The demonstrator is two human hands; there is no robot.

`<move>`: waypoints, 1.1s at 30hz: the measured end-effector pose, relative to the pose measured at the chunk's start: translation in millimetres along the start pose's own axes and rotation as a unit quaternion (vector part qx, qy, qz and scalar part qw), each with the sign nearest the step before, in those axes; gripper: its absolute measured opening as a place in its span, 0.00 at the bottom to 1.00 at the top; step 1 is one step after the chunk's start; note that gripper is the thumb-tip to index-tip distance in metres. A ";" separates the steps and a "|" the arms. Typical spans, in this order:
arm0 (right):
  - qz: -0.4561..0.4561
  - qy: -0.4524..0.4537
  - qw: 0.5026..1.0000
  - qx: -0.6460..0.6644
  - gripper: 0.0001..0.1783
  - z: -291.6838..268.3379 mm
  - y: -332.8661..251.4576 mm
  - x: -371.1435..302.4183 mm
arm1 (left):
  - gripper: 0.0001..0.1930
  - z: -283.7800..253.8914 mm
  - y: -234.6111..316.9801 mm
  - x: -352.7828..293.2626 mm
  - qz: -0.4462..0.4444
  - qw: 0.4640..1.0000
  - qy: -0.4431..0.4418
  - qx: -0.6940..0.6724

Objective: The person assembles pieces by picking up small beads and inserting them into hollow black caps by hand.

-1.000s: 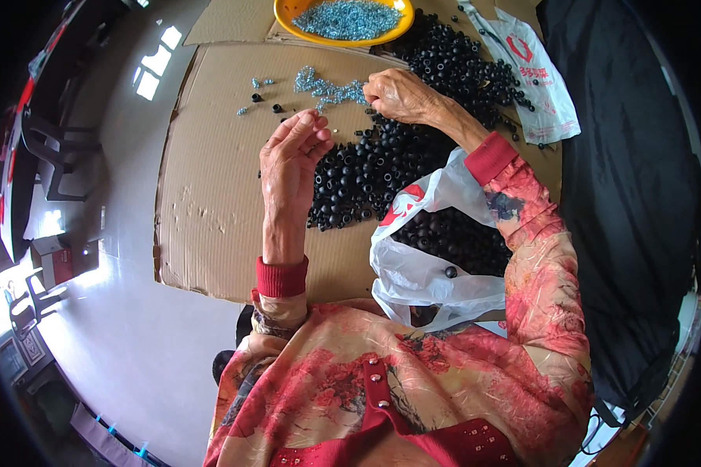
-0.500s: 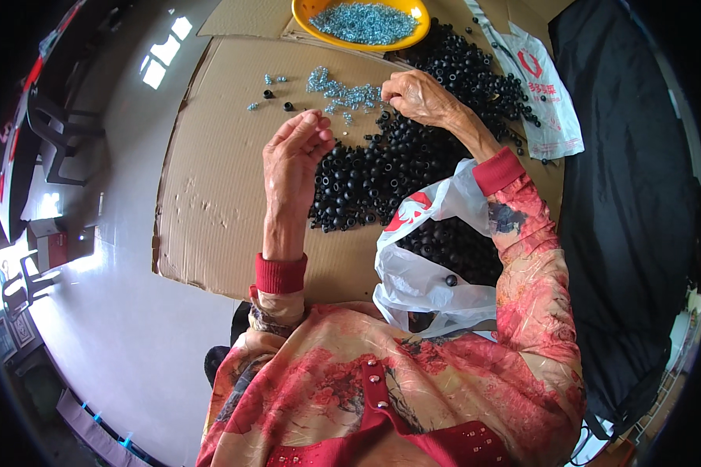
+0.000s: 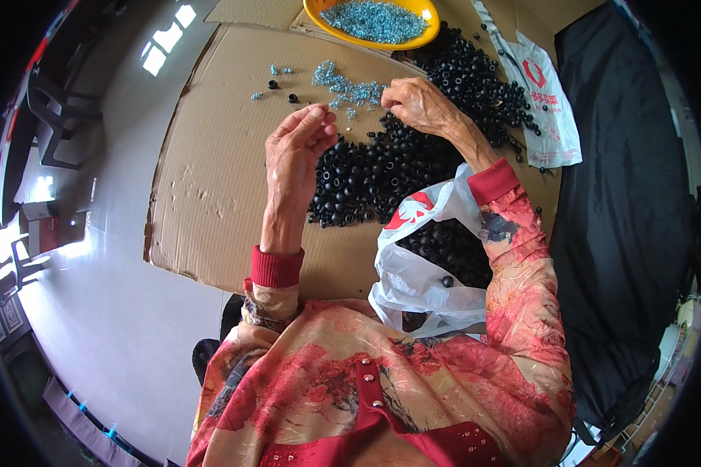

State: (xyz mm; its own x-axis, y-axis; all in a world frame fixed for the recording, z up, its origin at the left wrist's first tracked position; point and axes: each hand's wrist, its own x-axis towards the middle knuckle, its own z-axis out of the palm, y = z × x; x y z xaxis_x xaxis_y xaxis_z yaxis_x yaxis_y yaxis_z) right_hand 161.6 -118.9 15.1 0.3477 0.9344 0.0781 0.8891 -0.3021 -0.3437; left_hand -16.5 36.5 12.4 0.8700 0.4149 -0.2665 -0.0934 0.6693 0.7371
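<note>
My left hand (image 3: 297, 138) is raised over the cardboard, thumb and fingertips pinched together; what they hold, if anything, is too small to make out. To its right, my right hand (image 3: 422, 104) has its fingers closed at the edge of a scatter of small shiny bluish pieces (image 3: 356, 93). Its fingertips are partly hidden, so I cannot tell what is between them. Below and between both hands spreads a large heap of small black round pieces with holes (image 3: 374, 177). A few loose black pieces (image 3: 293, 99) lie beyond my left hand.
A yellow bowl (image 3: 435, 28) full of the bluish pieces stands at the far edge. Close to my body, a white plastic bag (image 3: 401, 280) holds more black pieces. Another white bag (image 3: 557, 117) lies flat at right, beside black cloth (image 3: 619, 218). Everything rests on cardboard (image 3: 202, 194).
The whole view has shifted slightly. Both hands keep nearly the same places and closed fingers, with my left fingertips slightly nearer the bluish scatter.
</note>
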 end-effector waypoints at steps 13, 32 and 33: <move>-0.063 -0.034 0.996 -0.059 0.06 7.7 0.8 -5.5 | 0.09 16.8 -12.3 -7.6 -0.026 1.000 -0.009 -0.003; -0.165 0.154 0.966 0.127 0.11 -51.9 -93.3 -7.7 | 0.10 16.9 -24.0 -8.3 -0.060 0.949 -0.214 -0.223; -0.162 0.150 0.968 0.121 0.12 -52.3 -93.7 -7.6 | 0.11 18.0 -21.9 -8.5 -0.059 0.949 -0.218 -0.220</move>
State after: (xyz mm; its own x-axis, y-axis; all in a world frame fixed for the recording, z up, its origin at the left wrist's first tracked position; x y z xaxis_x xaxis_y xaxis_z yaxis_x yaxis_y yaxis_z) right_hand 91.2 -107.6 95.7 0.1658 0.8648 0.4739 0.8825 0.0843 -0.4627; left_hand -13.1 7.3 9.7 0.9957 0.0907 0.0209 -0.0921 0.9280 0.3610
